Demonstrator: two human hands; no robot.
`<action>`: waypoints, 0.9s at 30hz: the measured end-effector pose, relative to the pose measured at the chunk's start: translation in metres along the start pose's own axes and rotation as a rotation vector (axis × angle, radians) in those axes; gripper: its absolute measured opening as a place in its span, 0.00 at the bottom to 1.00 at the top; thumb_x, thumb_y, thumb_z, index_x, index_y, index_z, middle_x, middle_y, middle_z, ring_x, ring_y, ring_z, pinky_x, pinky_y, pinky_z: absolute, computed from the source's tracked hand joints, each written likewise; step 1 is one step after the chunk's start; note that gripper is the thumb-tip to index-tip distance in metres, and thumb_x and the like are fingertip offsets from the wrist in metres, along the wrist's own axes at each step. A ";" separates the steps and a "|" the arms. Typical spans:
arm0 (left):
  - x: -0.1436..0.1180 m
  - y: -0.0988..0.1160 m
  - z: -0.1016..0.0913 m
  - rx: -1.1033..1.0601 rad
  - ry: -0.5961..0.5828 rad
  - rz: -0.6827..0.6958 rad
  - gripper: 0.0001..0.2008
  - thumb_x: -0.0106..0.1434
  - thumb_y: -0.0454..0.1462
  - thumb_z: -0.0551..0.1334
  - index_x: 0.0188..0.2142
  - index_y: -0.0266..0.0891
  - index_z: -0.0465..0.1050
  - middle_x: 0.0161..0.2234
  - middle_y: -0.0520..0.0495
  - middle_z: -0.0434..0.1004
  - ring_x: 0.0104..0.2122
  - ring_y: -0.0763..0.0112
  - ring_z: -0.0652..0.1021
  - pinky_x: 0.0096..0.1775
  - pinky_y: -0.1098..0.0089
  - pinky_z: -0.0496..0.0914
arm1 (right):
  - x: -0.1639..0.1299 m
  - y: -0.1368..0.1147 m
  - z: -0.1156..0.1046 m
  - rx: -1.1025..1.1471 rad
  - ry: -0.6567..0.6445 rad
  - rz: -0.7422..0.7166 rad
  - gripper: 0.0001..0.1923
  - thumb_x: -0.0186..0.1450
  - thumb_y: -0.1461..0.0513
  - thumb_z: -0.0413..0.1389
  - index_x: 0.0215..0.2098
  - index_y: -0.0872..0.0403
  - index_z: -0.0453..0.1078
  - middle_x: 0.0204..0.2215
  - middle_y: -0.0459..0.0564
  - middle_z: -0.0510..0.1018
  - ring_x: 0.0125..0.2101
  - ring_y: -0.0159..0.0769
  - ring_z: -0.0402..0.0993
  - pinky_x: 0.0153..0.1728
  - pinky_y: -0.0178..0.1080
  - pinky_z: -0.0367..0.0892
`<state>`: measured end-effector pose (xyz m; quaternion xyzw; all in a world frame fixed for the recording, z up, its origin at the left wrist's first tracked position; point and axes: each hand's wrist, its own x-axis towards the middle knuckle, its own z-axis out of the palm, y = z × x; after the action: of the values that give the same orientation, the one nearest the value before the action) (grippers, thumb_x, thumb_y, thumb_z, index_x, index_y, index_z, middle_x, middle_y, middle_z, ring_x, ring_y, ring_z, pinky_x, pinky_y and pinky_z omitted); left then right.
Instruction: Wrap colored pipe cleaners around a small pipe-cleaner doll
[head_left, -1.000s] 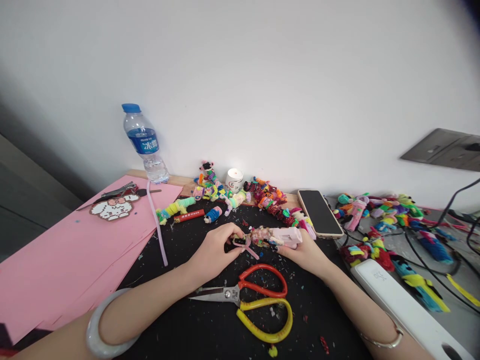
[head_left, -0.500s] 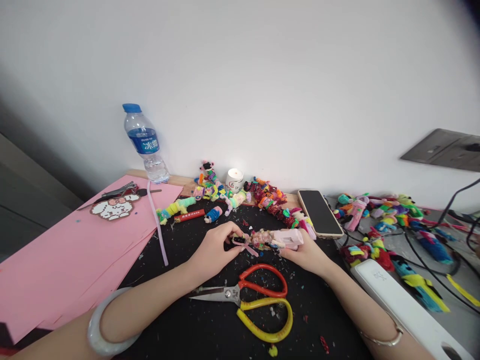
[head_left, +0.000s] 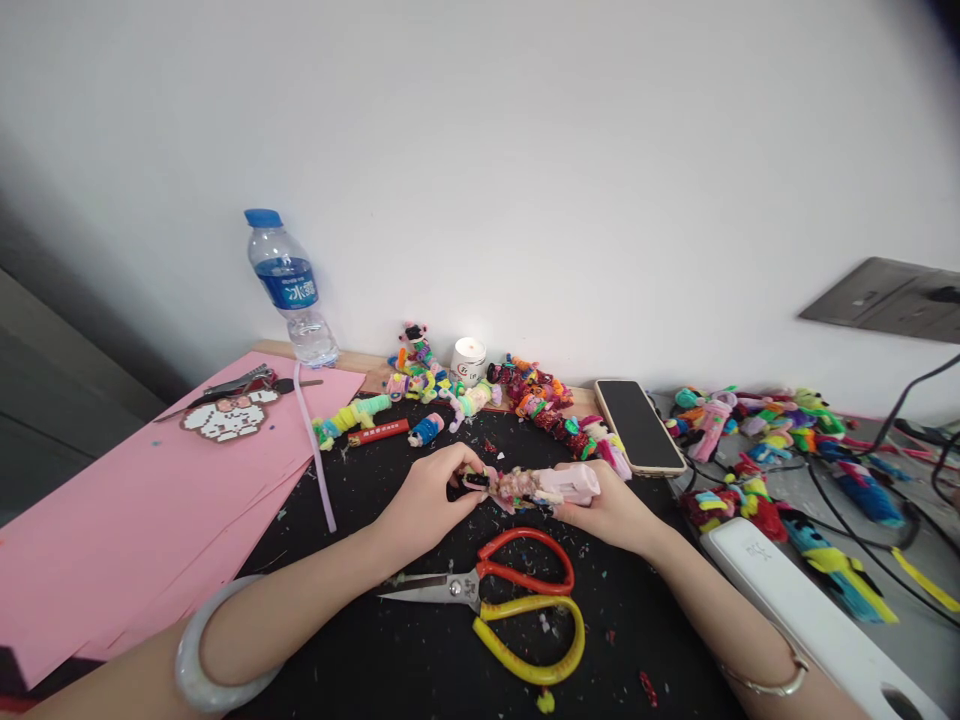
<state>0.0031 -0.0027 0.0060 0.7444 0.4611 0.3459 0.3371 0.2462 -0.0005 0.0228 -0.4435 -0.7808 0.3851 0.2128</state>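
Between my two hands is a pale pink plastic piece (head_left: 574, 485) with a fuzzy, multicoloured pipe-cleaner wrap (head_left: 517, 488) at its left end. My right hand (head_left: 619, 508) is closed round the plastic end. My left hand (head_left: 439, 490) pinches the far left tip, where a small black part shows near the fingertips; just what the fingers grip there is partly hidden. Nearer to me, scissors (head_left: 455, 588) with one red and one yellow handle lie partly spread on the black mat (head_left: 375, 660), blades pointing left.
Pipe-cleaner figures (head_left: 540, 400) line the wall, with more (head_left: 780, 430) among cables at right. A phone (head_left: 641, 430), a white power strip-like block (head_left: 795, 610), a leaning water bottle (head_left: 289, 285), a paper cup (head_left: 469, 360), pink sheets (head_left: 150, 510) and a lilac pipe cleaner (head_left: 316, 450) surround the mat.
A thin pink strip that hung loose below the left fingertips no longer hangs there. The pink piece has shifted slightly left and tilted a little; both hands keep their hold.
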 end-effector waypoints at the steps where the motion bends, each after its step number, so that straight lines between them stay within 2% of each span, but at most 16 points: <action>1: 0.000 0.000 0.000 0.001 0.000 0.003 0.07 0.53 0.31 0.62 0.32 0.40 0.68 0.34 0.51 0.76 0.33 0.70 0.74 0.34 0.71 0.67 | 0.000 0.000 0.000 -0.009 -0.001 0.001 0.06 0.58 0.63 0.54 0.25 0.54 0.62 0.19 0.41 0.64 0.20 0.28 0.57 0.21 0.31 0.54; 6: 0.000 -0.001 0.001 -0.002 -0.004 0.016 0.06 0.54 0.31 0.62 0.32 0.40 0.67 0.34 0.51 0.76 0.33 0.71 0.73 0.35 0.72 0.66 | -0.001 -0.001 0.000 -0.038 -0.001 0.006 0.07 0.58 0.63 0.54 0.24 0.54 0.60 0.19 0.40 0.61 0.20 0.27 0.55 0.20 0.31 0.52; 17: -0.001 -0.003 0.001 -0.012 -0.010 0.045 0.07 0.53 0.30 0.61 0.31 0.40 0.66 0.35 0.51 0.75 0.33 0.71 0.73 0.34 0.72 0.65 | 0.000 0.006 0.003 -0.076 0.043 -0.016 0.06 0.57 0.65 0.54 0.24 0.54 0.61 0.20 0.40 0.63 0.21 0.28 0.58 0.21 0.31 0.55; 27: -0.001 -0.004 0.001 -0.001 -0.032 0.090 0.07 0.54 0.29 0.61 0.31 0.40 0.65 0.35 0.52 0.75 0.35 0.72 0.73 0.36 0.72 0.64 | 0.001 0.005 0.002 -0.026 0.066 -0.016 0.03 0.58 0.63 0.55 0.30 0.56 0.69 0.23 0.44 0.72 0.23 0.31 0.66 0.23 0.32 0.61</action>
<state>0.0019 -0.0019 0.0018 0.7697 0.4216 0.3490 0.3288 0.2473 0.0008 0.0178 -0.4522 -0.7819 0.3584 0.2360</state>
